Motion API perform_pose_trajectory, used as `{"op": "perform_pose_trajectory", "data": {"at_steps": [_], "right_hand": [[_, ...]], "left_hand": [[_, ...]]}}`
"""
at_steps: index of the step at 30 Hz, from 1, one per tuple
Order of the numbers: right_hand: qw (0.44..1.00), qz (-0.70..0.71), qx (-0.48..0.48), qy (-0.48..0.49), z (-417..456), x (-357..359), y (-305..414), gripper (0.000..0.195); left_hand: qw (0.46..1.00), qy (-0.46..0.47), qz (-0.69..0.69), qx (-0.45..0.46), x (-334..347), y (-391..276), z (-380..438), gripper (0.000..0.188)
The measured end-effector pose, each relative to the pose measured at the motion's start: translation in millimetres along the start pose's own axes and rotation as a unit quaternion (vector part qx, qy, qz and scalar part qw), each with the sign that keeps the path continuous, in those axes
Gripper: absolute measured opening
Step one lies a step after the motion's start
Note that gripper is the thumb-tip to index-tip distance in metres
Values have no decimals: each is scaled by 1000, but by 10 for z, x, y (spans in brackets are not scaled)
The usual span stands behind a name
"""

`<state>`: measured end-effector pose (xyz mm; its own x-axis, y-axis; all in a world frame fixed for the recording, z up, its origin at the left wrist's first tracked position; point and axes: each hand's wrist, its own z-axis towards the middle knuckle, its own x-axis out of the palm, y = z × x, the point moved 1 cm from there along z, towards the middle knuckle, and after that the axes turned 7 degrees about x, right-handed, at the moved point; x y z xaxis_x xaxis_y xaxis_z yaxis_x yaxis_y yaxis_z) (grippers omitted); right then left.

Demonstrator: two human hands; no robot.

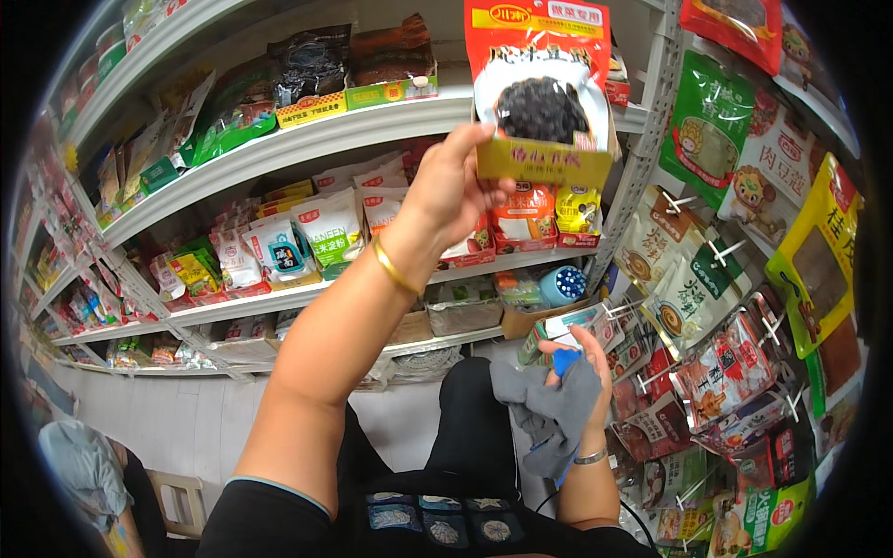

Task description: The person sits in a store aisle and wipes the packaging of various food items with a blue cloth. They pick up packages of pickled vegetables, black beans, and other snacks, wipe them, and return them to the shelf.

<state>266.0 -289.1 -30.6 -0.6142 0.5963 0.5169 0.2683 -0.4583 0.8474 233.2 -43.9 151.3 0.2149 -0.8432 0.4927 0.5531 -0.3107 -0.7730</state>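
My left hand (460,185) reaches up to the shelf and grips the left side of a yellow cardboard display box (544,164). Standing in that box is a red-and-white food packet (541,70) with a picture of black fermented beans and printed writing. My thumb is at the box's left edge, with the fingers curled beneath. Lower down, near my right knee, my right hand (598,356) holds a crumpled grey cloth (554,411) with blue parts. The cloth drapes over the palm and partly hides the fingers.
White metal shelves (293,171) in front hold bagged starches (328,227), seasonings and boxed packets. On my right, hanging spice bags (722,376) crowd protruding white hooks (725,252). A blue container (561,284) lies on the bottom shelf. Behind left are a person (87,467) and a beige chair (178,499).
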Motion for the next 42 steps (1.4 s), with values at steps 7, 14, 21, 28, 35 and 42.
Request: {"op": "perform_pose_trajectory", "data": {"at_steps": [7, 14, 21, 28, 35, 42], "right_hand": [[1000, -11, 0, -21, -9, -145, -84, 56], [999, -39, 14, -32, 31, -295, -198, 60], [999, -22, 27, -28, 68, -382, -295, 78], [998, -15, 54, -41, 94, -427, -363, 87], [996, -52, 62, -45, 140, -394, -458, 56], [994, 11, 93, -54, 193, -362, -515, 45]], "left_hand": [[993, -96, 58, 32, -152, -131, 701, 37], [987, -135, 67, 46, -442, -52, 1204, 38], [961, -123, 246, 31, -665, -23, 1362, 43], [545, -113, 736, 386, -524, -87, 1270, 40], [408, -57, 863, 292, -470, -122, 1700, 29], [385, -58, 851, 352, -642, 41, 1963, 20]]}}
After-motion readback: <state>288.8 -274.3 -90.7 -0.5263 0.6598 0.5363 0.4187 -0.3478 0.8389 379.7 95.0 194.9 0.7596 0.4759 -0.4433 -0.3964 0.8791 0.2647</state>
